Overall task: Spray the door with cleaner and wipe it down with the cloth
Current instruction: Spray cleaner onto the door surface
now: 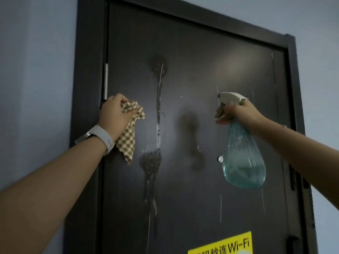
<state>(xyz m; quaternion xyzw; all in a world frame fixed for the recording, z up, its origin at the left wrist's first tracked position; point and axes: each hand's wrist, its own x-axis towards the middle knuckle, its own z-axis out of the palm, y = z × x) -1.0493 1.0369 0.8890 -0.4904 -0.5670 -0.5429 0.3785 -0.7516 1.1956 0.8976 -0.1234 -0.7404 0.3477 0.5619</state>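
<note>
My yellow Wi-Fi sticker (222,243) runs off the bottom edge, its lower text cut; my fist hides part of the checked cloth (129,133).

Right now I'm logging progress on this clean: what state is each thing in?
door: shut, wet with spray patches and runs, not yet wiped dry
checked cloth: bunched in the left hand, tail hanging
spray bottle: held up by the right hand, partly full of blue liquid, nozzle towards door
yellow Wi-Fi sticker: stuck on door
</note>
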